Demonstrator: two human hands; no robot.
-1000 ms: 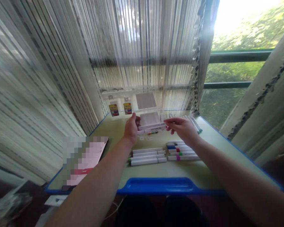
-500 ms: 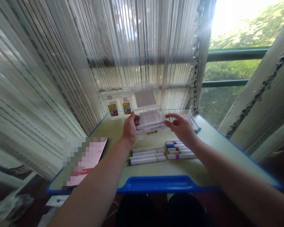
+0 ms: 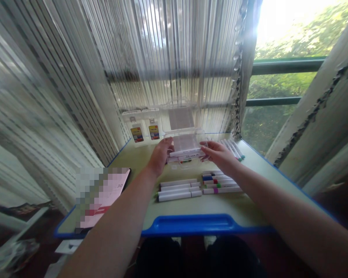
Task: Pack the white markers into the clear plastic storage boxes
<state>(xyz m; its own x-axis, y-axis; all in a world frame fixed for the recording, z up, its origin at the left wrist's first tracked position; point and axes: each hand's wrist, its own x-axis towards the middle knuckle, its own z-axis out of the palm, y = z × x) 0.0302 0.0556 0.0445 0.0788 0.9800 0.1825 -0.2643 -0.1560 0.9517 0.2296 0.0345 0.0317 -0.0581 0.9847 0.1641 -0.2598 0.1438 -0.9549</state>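
A clear plastic marker case (image 3: 187, 143) stands open over the middle of the desk, its lid (image 3: 181, 117) raised at the back. My left hand (image 3: 160, 157) is closed on the case's left side. On the opposite side, the fingers of my right hand (image 3: 219, 154) close on the right end of the case. White markers (image 3: 185, 153) lie along its front edge, between my hands. Nearer to me, several white markers (image 3: 179, 191) rest in a left group, and several with coloured bands (image 3: 220, 190) lie in a right group, partly behind my right forearm.
Two clear cases with yellow labels (image 3: 137, 134) stand at the back left. More markers with green ends (image 3: 234, 150) lie at the back right. A tablet or phone with a pink screen (image 3: 104, 200) sits at left. The desk has a blue front tray (image 3: 194, 224).
My right hand has gone from hovering with parted fingers to gripping the case's right end. The case has shifted slightly right. The markers on the desk stay put.
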